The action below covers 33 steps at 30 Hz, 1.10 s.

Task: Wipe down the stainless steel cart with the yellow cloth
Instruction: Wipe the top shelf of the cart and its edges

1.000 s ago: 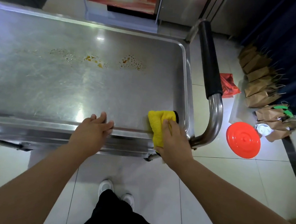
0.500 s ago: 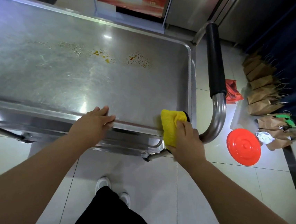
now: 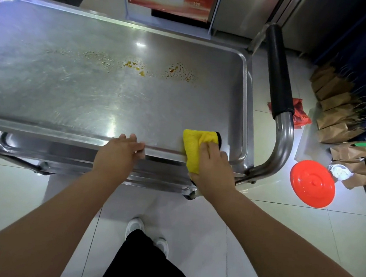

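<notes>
Head view looks down on a large rectangular stainless steel cart [image 3: 74, 96] with a raised rim, spreading ahead of both hands and far out past the left one. Its curved steel push handle with a black foam grip [image 3: 278, 80] rises just beyond the right hand, on that hand's outer side. Pale glossy floor tiles [image 3: 258, 223] lie under both forearms. A row of brown paper bags [image 3: 334, 108] stands well out past the right hand, beyond the handle, against a dark blue curtain. Nearer, on the floor outside the right wrist, lies a round red plastic lid [image 3: 312, 183], apart from the cart. A crumpled red wrapper [image 3: 300, 114] lies on the floor behind the handle.

On the cart's near rim the left hand [image 3: 118, 154] rests palm down, fingers extended over the edge and gripping nothing. Just beside it, towards the handle, the right hand [image 3: 214, 166] presses its fingers down on a folded yellow cloth with a black underside [image 3: 191, 146]; the cloth drapes over the near rim at the cart's corner, partly on the tray surface and partly hanging down the front. Ahead of the two hands, well apart from the cloth, orange and yellow food specks [image 3: 139, 68] and a reddish spatter [image 3: 179, 72] dot the steel. White shoes [image 3: 134, 226] show below, between the forearms.
</notes>
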Tool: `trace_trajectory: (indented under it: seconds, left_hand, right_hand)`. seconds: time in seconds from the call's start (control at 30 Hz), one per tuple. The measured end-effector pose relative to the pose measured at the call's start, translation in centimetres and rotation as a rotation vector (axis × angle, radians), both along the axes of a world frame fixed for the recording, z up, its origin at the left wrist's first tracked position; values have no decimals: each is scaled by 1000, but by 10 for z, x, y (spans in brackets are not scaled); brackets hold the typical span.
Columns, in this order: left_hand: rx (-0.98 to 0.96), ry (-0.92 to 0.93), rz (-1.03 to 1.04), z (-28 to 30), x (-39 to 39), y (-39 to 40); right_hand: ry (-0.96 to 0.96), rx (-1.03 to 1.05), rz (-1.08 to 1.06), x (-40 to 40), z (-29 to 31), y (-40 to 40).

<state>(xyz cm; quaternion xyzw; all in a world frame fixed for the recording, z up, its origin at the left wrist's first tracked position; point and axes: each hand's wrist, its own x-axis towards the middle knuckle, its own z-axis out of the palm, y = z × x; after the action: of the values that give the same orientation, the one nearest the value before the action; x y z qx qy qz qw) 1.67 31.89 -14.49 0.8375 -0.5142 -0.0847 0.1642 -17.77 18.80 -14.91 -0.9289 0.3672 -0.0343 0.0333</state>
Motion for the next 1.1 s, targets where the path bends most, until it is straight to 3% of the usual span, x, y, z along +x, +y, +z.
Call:
trace_trajectory:
  seconds: [0.2,0.43,0.83,1.1]
  left_hand:
    - [5,22,-52,-3,6,7]
    - [-14,33,-75,-11,7,15]
    - [66,4,-220,-15,28,27]
    - [-95,-77,-317,-23,38,30]
  right_hand:
    - [10,84,14,-15,-1,-2]
    - [-6,32,-147,-51,2,-9]
    - [-37,72,-106,27,0,41]
    - [34,100,-205,24,4,45]
